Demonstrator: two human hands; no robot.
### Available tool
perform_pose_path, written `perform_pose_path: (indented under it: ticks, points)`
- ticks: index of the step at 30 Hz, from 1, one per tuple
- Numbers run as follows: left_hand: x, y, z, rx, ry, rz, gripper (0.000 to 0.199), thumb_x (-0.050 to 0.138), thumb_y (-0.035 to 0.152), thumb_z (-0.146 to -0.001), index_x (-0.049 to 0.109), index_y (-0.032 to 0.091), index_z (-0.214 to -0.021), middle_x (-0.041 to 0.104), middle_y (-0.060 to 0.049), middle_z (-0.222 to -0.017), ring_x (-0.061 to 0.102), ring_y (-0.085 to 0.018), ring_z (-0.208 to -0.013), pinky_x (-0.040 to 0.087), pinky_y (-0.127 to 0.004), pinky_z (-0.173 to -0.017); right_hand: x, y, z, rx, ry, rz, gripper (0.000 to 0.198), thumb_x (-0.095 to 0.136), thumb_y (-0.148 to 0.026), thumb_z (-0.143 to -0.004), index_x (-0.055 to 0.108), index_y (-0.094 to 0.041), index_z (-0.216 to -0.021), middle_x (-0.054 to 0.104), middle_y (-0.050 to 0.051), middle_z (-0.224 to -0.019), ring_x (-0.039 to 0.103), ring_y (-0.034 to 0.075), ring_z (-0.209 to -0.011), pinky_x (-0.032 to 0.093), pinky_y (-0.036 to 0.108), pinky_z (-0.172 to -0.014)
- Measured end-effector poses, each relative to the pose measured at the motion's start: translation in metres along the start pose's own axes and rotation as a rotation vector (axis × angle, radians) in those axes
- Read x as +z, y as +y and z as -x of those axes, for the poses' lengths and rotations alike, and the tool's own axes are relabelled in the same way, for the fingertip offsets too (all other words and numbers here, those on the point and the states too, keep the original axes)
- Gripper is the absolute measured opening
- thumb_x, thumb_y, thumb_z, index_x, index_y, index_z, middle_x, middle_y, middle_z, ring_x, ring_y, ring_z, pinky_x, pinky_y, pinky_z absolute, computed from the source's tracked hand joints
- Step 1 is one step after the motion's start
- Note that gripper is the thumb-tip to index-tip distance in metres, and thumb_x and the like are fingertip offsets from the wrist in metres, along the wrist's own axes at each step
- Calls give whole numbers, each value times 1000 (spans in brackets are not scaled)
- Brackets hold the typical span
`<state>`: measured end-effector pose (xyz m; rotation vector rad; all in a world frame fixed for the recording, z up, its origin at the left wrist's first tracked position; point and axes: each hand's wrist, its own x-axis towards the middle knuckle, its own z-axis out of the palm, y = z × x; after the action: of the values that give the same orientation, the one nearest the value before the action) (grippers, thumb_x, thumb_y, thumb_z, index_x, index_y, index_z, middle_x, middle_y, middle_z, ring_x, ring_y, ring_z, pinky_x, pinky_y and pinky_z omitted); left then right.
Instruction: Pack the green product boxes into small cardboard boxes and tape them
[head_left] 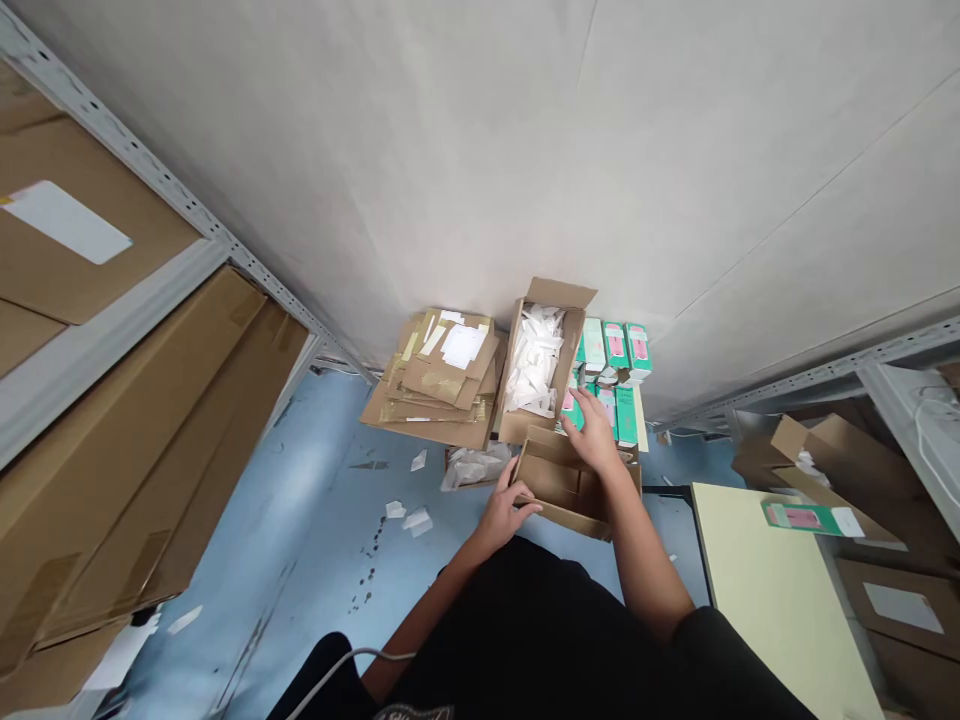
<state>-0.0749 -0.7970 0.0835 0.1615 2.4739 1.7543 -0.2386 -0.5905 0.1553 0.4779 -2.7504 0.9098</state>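
An open cardboard box sits close in front of my body, and its inside looks bare. My left hand grips this box at its left near corner, with the thumb along the near edge. Over the box's far right side reaches my right hand, fingers apart, close to several green-and-pink small boxes. Whether its fingertips touch one of them I cannot tell. More green boxes stand behind, against the wall. Just beyond the cardboard box is a longer carton filled with white paper pieces.
Flattened cardboard is stacked at left, above a container of white plastic. Metal shelves with large cartons rise on the left; more cartons are at right. One green box lies on a pale yellow tabletop. Paper scraps litter the blue floor.
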Motion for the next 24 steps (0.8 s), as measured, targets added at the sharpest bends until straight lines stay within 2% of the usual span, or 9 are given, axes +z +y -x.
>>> perform_pose_path:
  ticks: [5, 9, 13, 19, 21, 24]
  points:
    - [-16, -19, -2, -35, 100, -90, 6, 74, 24, -88, 69, 20, -88, 35, -13, -168, 38, -32, -154, 41, -46, -120, 9, -1, -1, 23, -48, 19, 57, 57, -38, -97, 53, -20, -151, 53, 17, -154, 48, 34, -144, 41, 57, -120]
    - [-32, -42, -1, -79, 150, -162, 7, 74, 25, -86, 68, 21, -86, 35, -11, -167, 41, -33, -152, 44, -48, -118, 28, 3, -4, 43, -132, 15, 59, 59, -33, -95, 53, -21, -152, 51, 16, -157, 45, 34, -147, 39, 55, -122]
    - [-49, -64, 3, -127, 156, -210, 9, 77, 24, -82, 68, 22, -84, 40, -10, -164, 46, -34, -148, 46, -49, -115, 62, 7, -21, 86, -235, 21, 60, 64, -27, -90, 55, -21, -150, 45, 16, -161, 48, 33, -146, 42, 51, -120]
    - [-60, -75, 6, -182, 159, -218, 10, 77, 20, -81, 67, 21, -82, 35, -12, -168, 47, -36, -147, 47, -50, -115, 124, -3, -65, 85, -519, 127, 68, 66, -8, -83, 59, -25, -148, 34, 14, -169, 69, 32, -122, 52, 43, -108]
    - [-61, -73, 5, -189, 163, -213, 10, 77, 20, -81, 67, 21, -84, 33, -12, -169, 47, -36, -148, 47, -50, -115, 141, -6, -75, 66, -602, 173, 65, 65, -3, -81, 64, -24, -143, 39, 14, -167, 71, 30, -118, 53, 40, -106]
    - [-61, -70, 3, -176, 168, -207, 10, 77, 18, -81, 68, 20, -85, 33, -13, -168, 44, -35, -150, 45, -50, -117, 159, -5, -81, 17, -655, 185, 56, 60, 3, -78, 74, -19, -128, 61, 15, -149, 70, 26, -117, 50, 33, -107]
